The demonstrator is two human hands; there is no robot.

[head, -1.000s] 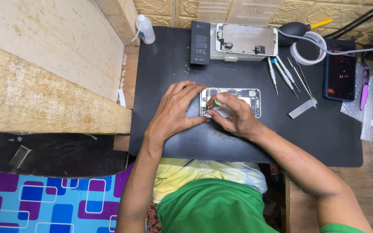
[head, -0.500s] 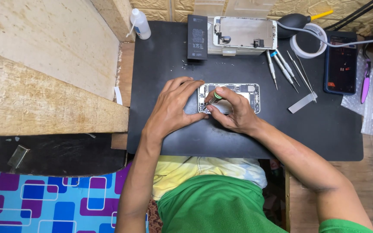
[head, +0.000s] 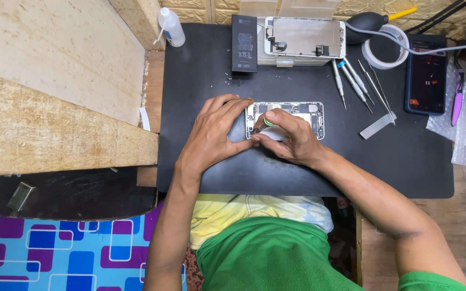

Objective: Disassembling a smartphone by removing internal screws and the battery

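At the centre of the black tabletop (head: pixel 297 172) we press our left hand (head: pixel 214 134), fingers spread, on the opened phone (head: pixel 303 114) to steady it while our right hand (head: pixel 289 137) pinches a green-handled tool (head: pixel 268 122) over its insides, screwdrivers (head: pixel 351 81) lying within reach at upper right.

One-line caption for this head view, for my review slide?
Left hand steadies an opened phone on a black mat while right hand works a green-tipped tool inside.
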